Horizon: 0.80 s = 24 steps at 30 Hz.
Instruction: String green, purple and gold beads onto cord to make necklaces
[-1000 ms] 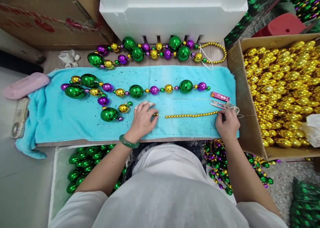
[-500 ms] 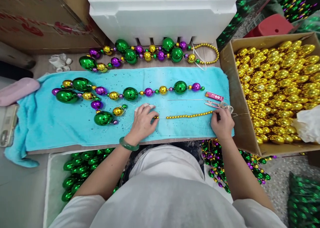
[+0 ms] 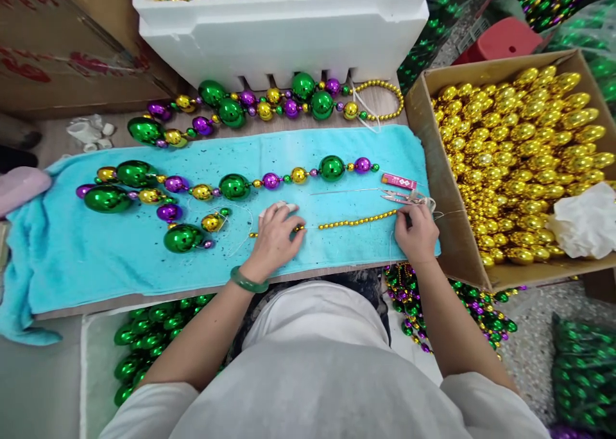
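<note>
A string of small gold beads (image 3: 357, 221) lies across the blue towel (image 3: 120, 259) between my hands. My left hand (image 3: 278, 239), white wrapping on some fingertips, closes thumb and forefinger on gold beads of this string. Bare thread shows just right of them, and a few gold beads stick out left of the hand. At the string's right end my right hand (image 3: 418, 232) pinches the last visible beads. Thread snips (image 3: 402, 197) lie just beyond it, near a small pink packet (image 3: 399, 181) and a long needle (image 3: 344, 191). A larger bead garland (image 3: 234, 186) curves behind my left hand.
A finished-looking garland (image 3: 264, 110) lies along the white foam box (image 3: 283, 47). On the right stands a carton (image 3: 457, 233) of gold beads with crumpled white paper (image 3: 584, 221). Green beads (image 3: 144, 336) fill a container below the table's left front.
The view has shifted, with the towel moving left in it. My left hand has slid right over the towel, and gold beads now show on its left. My right hand keeps its pinch.
</note>
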{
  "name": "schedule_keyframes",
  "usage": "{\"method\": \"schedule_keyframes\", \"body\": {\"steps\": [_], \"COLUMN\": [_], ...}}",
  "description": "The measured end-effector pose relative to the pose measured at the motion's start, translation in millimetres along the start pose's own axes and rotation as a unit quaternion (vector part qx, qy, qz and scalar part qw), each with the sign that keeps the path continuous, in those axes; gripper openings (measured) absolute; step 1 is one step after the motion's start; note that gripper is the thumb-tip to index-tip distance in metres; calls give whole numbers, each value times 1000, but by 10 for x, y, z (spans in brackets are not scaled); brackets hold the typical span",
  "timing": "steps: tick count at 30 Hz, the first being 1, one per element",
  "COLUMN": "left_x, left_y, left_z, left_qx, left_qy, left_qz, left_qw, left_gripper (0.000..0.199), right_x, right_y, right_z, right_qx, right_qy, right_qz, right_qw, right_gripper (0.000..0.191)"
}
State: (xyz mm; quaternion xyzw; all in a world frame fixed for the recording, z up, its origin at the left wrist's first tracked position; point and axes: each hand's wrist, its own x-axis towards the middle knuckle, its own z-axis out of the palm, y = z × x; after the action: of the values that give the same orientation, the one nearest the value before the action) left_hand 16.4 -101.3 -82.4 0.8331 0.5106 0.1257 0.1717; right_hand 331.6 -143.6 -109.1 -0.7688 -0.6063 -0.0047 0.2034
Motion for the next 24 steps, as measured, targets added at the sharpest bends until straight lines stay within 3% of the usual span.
{"method": "schedule_keyframes", "body": {"steps": [3, 10, 18, 24], "left_x": [-4, 168, 80, 239], "left_y": [11, 297, 104, 405], "left_z": [-13, 173, 25, 200], "left_qx": [4, -11, 24, -5], "left_qy": [0, -6, 1, -6], "left_qz": [-5, 36, 1, 45], "left_qw": [1000, 999, 1000, 999], "left_gripper": [18, 20, 18, 24], "right_x": [-2, -1, 1, 7], "right_y": [2, 18, 25, 17], "right_z": [4, -1, -9, -28], "right_qx": [4, 18, 29, 38], "right_qy": [-5, -10, -17, -38], "right_qz": [5, -6, -1, 7], "right_qw": [1000, 1000, 999, 999], "right_gripper": [17, 17, 16, 14]}}
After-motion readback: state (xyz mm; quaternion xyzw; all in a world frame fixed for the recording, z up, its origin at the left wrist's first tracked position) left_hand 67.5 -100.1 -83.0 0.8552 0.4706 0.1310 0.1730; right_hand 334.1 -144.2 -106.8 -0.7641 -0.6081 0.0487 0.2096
